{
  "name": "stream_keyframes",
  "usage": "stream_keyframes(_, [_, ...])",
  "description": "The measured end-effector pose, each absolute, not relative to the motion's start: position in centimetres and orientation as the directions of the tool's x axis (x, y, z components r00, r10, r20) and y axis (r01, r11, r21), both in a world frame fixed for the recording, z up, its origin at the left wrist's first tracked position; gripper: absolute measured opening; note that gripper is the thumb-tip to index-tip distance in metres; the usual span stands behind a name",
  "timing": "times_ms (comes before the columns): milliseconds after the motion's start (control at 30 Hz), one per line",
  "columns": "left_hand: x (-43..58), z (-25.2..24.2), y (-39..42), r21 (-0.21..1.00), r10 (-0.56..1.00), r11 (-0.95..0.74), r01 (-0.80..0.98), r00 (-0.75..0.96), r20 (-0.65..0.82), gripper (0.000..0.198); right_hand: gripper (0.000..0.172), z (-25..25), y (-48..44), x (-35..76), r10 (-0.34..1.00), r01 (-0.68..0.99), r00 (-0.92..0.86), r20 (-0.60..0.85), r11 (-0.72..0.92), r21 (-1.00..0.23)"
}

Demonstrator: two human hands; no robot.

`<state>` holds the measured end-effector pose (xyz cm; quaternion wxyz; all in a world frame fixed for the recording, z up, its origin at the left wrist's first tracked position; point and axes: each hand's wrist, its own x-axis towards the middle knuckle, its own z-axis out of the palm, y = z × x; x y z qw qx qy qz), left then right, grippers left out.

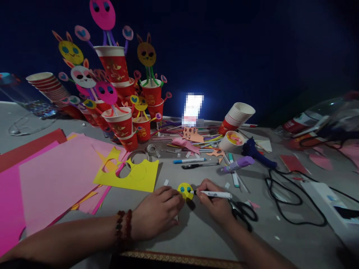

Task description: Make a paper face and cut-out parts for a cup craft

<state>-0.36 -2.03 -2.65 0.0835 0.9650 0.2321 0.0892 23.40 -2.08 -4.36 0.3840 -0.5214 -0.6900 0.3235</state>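
My left hand (157,213) lies on the grey table with its fingertips pressed on the edge of a small yellow paper face (185,189) with blue eyes. My right hand (214,201) is closed on a white marker (213,194), and the marker's tip touches the yellow face from the right. A beaded bracelet (125,226) sits on my left wrist. Black scissors (244,212) lie just right of my right hand.
Pink and red paper sheets (53,175) and a cut yellow sheet (134,173) lie at the left. Red paper cups with animal faces on sticks (120,93) stand behind. Pens, straws, cup stacks (238,116), a purple glue gun (258,153) and a black cable (283,198) crowd the right.
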Motion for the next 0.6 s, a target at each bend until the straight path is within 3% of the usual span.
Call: stream_keyframes(600, [-0.41, -2.54, -2.04, 0.214, 0.462, -0.877, 0.431, 0.879, 0.121, 0.052, 0.018, -4.4, -2.02, 23.35, 0.973, 0.471, -0.144, 0.178, 0.226, -0.853])
